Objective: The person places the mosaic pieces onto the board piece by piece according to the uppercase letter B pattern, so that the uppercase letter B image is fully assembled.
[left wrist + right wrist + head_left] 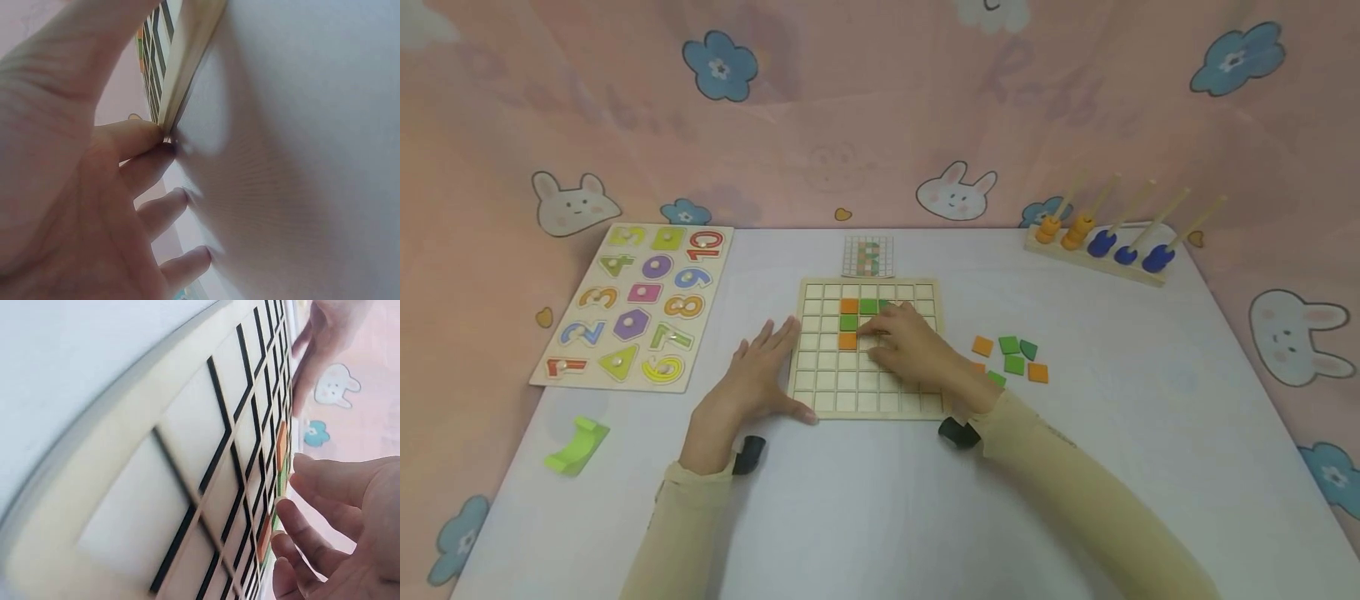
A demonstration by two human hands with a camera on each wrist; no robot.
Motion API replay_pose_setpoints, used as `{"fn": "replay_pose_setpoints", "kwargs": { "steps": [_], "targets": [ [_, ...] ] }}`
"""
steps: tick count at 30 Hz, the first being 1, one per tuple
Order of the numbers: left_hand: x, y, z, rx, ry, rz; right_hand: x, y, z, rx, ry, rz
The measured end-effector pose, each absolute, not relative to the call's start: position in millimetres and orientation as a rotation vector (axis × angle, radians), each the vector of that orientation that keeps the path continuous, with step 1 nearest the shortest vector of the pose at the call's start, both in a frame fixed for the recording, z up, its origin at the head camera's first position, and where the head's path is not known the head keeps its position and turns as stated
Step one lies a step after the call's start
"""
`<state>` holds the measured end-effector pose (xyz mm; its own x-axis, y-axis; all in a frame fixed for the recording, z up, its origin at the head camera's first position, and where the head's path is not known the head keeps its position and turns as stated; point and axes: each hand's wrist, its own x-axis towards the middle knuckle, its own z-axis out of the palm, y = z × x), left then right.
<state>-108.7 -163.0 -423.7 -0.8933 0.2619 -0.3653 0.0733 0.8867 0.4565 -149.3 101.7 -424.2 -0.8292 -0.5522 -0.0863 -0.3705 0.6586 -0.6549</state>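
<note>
My left hand (737, 392) spreads along the left side of the wooden grid board (835, 403), thumb by its near corner and fingertips at its edge. Over the middle of the board is my right hand (913, 346), fingers slightly bent and tips down close to the squares. Just left of its fingers, an orange tile (847, 341), a green tile (848, 322) and another orange tile (850, 306) stand in one column, with a green tile (868, 306) beside the top one. In the right wrist view, an orange tile (265, 539) lies right by the fingertips, hidden by the hand from above.
Several loose orange and green tiles (1014, 365) lie right of the board. A pattern card (868, 256) is behind it. At left are a number puzzle (632, 308) and a light green curved block (577, 447); a peg abacus (1101, 250) stands at the back right.
</note>
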Motion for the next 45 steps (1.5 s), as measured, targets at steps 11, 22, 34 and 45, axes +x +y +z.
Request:
{"fn": "replay_pose_setpoints", "kwargs": {
  "steps": [11,22,34,45],
  "targets": [
    [-108,-164,-426,0.253,2.628,0.625,-143,185,-421,-0.541,2.613,-0.942],
    [-107,-165,-425,0.265,2.641,0.628,-145,256,-407,-0.367,2.577,-0.706],
    [-107,-165,-424,0.26,2.621,0.654,-144,267,-405,-0.339,2.553,-0.736],
    [-106,-164,-424,0.253,2.62,0.66,-142,262,-409,-0.28,2.582,-0.787]
  ]
}}
